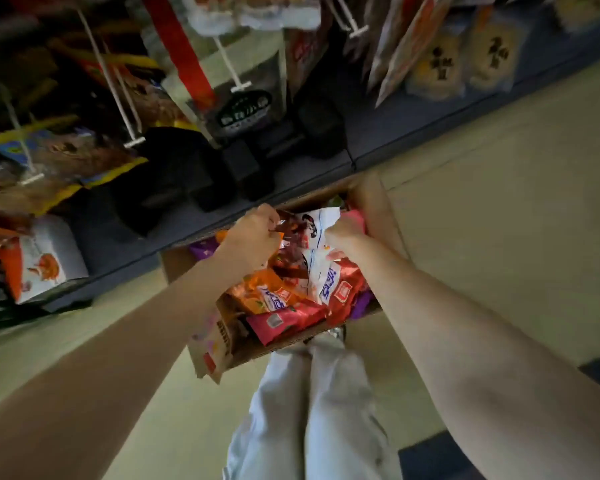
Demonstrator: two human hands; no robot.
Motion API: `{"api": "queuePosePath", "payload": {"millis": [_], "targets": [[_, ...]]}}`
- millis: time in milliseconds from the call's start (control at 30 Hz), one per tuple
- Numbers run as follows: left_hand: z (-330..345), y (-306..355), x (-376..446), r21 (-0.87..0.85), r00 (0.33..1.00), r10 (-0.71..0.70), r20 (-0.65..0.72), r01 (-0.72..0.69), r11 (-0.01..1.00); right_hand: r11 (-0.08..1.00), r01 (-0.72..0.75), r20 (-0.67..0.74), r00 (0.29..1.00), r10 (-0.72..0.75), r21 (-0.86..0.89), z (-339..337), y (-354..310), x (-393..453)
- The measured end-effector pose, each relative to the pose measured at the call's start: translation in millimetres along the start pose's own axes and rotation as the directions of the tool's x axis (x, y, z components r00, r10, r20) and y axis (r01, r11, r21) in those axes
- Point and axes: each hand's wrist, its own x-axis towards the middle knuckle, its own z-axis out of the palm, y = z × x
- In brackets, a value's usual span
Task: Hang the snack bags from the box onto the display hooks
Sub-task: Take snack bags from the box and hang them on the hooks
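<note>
Floor (499,202): pale beige, fills right side and lower left of frame. Cardboard box (378,206) sits directly on it at frame centre, flaps open, packed with snack bags (291,306). Dark blue-grey shelf base (430,126) runs diagonally from lower left to upper right, just beyond the box. Dark mat patch (440,455) on the floor, lower right.

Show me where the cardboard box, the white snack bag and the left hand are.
cardboard box (371,199): head view, on its far flap.
white snack bag (321,223): head view, on its upper part.
left hand (253,233): head view, on the back of the hand.
</note>
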Motion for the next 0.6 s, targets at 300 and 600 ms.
{"api": "queuePosePath", "payload": {"millis": [300, 600], "targets": [[31, -6, 13, -0.07, 0.995, 0.038, -0.093, -0.044, 0.997, 0.996, 0.047, 0.029, 0.998, -0.05, 0.079, 9, 16, 49], [-201, 112, -116, -0.3, 0.972, 0.202, -0.123, -0.231, 0.926, 0.823, 0.378, 0.465, 0.871, -0.16, -0.424, -109, -197, -252]]}}
